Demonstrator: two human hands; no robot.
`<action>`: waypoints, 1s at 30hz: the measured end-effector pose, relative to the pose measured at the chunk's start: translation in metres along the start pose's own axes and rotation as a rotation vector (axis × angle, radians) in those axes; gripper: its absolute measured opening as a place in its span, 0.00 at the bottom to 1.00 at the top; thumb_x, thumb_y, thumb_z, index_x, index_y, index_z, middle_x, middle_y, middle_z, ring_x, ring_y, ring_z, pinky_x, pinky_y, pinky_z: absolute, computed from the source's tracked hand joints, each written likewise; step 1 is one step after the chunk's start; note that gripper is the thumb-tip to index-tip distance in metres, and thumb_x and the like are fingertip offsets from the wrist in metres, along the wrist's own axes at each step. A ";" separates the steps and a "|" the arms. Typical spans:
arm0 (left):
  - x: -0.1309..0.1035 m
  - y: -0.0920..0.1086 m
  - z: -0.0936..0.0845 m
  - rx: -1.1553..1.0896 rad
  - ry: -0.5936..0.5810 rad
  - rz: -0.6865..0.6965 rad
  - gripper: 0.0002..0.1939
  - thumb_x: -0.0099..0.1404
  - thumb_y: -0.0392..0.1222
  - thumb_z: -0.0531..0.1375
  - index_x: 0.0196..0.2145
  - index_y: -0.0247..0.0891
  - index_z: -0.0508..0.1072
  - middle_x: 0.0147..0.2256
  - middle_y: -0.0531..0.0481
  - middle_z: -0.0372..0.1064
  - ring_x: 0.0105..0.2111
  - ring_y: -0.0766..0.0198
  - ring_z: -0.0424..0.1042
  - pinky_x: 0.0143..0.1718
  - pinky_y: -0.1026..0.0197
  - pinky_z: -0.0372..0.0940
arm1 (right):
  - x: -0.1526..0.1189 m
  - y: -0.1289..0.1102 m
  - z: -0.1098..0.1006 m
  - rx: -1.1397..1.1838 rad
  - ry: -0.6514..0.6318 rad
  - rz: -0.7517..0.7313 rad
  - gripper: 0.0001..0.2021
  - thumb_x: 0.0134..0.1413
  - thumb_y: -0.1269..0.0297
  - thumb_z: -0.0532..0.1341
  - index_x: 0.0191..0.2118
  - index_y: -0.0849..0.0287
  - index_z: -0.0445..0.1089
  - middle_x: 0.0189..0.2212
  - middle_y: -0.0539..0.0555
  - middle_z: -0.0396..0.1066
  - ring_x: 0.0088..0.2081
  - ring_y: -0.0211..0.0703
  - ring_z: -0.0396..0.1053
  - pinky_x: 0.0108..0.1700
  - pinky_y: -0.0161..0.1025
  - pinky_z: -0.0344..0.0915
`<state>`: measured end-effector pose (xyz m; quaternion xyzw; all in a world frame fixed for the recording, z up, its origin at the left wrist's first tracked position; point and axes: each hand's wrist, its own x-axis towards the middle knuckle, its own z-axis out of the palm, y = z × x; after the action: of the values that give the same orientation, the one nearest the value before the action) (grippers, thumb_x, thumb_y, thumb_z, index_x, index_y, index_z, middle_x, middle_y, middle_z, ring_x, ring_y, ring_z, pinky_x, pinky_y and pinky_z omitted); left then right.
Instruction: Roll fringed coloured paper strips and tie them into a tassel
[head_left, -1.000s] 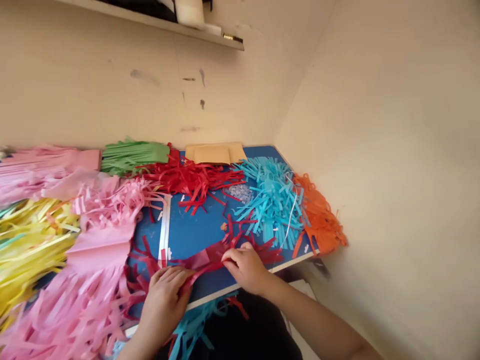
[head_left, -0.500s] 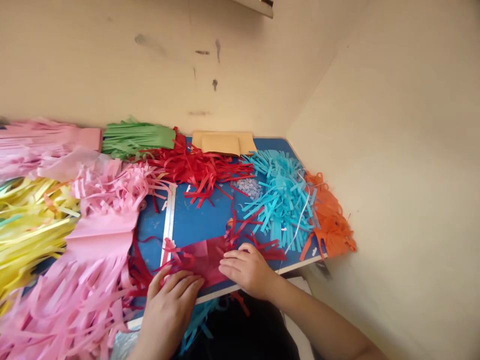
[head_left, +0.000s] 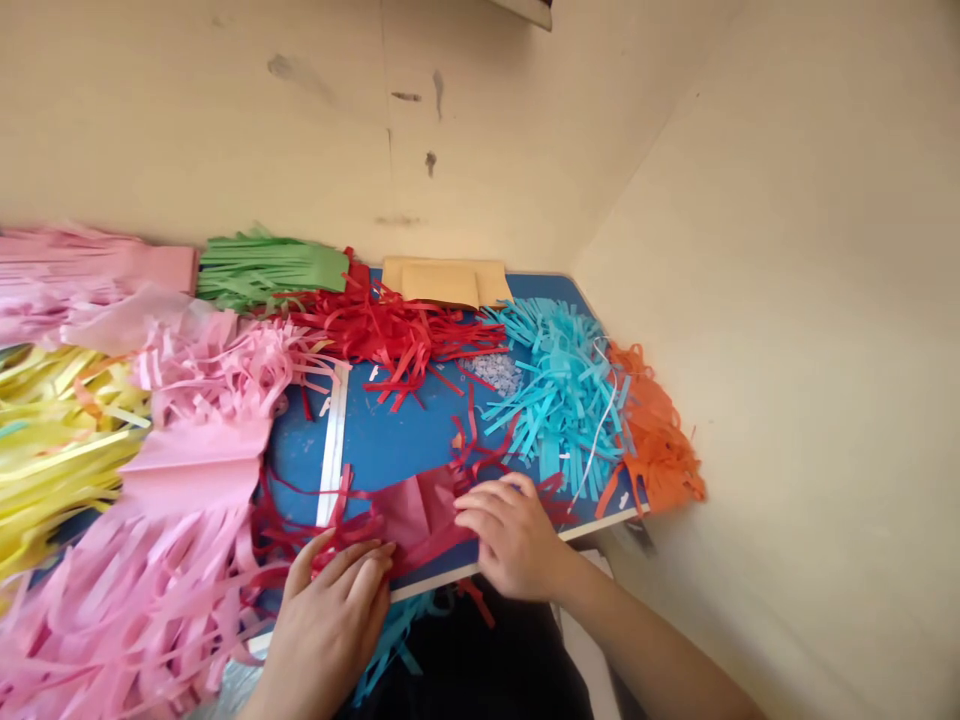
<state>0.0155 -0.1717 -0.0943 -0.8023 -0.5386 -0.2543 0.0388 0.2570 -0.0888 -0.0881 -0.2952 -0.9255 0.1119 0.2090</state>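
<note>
A dark red fringed paper strip (head_left: 415, 515) lies along the table's front edge. Its plain middle is slightly buckled, and cut strands spread from both ends. My left hand (head_left: 337, 600) is closed over its left end, fingers bent onto the paper; the fingertips' undersides are hidden. At the right end, my right hand (head_left: 510, 535) has its fingers curled over the paper, the thumb mostly out of sight. Loose dark red strands (head_left: 289, 535) trail past my left hand towards a pink fringed paper (head_left: 199, 460). Turquoise fringed paper (head_left: 559, 390) lies beyond my right hand.
The blue table (head_left: 390, 420) bears bright red (head_left: 397, 335), green (head_left: 274, 270), yellow (head_left: 60, 450) and orange fringed paper (head_left: 660, 440). Small pale paper bits (head_left: 493, 373) lie near the turquoise fringe. A tan folded paper (head_left: 442, 282) rests against the wall. White string (head_left: 604, 430) crosses the turquoise strands.
The dark red paper's middle has buckled a little and its front edge shifted. My right hand has moved slightly right, my left slightly left and down. The view has shifted a little.
</note>
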 end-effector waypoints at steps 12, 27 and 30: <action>-0.001 -0.013 -0.004 0.007 0.057 0.017 0.08 0.67 0.37 0.54 0.42 0.41 0.72 0.36 0.52 0.80 0.34 0.59 0.79 0.57 0.48 0.53 | -0.001 0.011 -0.001 -0.002 0.056 0.081 0.17 0.47 0.70 0.60 0.46 0.58 0.69 0.47 0.55 0.73 0.49 0.49 0.66 0.53 0.49 0.52; 0.001 -0.010 0.007 -0.005 0.043 0.133 0.11 0.64 0.35 0.55 0.42 0.41 0.73 0.42 0.51 0.80 0.41 0.59 0.78 0.61 0.50 0.48 | -0.005 0.022 -0.022 -0.231 0.042 0.109 0.16 0.59 0.74 0.58 0.49 0.51 0.72 0.48 0.53 0.74 0.54 0.49 0.64 0.58 0.53 0.48; 0.003 -0.004 0.011 -0.065 0.055 0.029 0.10 0.65 0.35 0.54 0.40 0.42 0.74 0.39 0.51 0.80 0.40 0.59 0.78 0.59 0.50 0.51 | -0.005 0.000 -0.035 -0.168 -0.122 0.079 0.26 0.55 0.70 0.59 0.61 0.58 0.63 0.60 0.61 0.63 0.62 0.56 0.55 0.64 0.58 0.45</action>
<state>0.0172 -0.1640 -0.1035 -0.8036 -0.5172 -0.2928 0.0312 0.2765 -0.0889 -0.0591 -0.3406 -0.9304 0.0599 0.1220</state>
